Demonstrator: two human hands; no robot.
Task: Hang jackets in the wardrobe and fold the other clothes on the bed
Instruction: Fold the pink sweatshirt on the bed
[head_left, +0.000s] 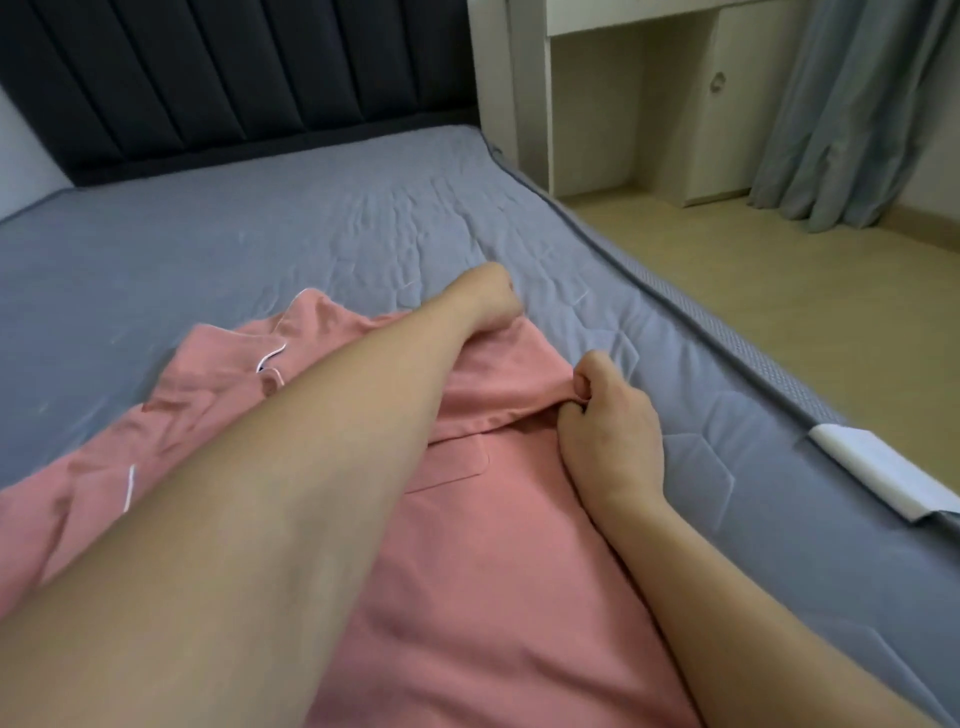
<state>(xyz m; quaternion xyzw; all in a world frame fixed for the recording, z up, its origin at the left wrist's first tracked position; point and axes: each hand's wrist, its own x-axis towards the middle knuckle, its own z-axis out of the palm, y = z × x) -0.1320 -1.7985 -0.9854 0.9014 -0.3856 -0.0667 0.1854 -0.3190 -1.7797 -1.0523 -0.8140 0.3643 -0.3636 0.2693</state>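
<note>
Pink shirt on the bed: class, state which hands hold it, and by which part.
Both. The right hand pinches a fold at the pink shirt's right edge; the left hand grips the same edge farther up the bed.

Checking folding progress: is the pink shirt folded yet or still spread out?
Mostly spread: the pink shirt lies open on the bed, only its right edge turned over.

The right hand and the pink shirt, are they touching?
Touching. The head view shows the right hand with its fingers curled, pinching a fold of the pink shirt.
</note>
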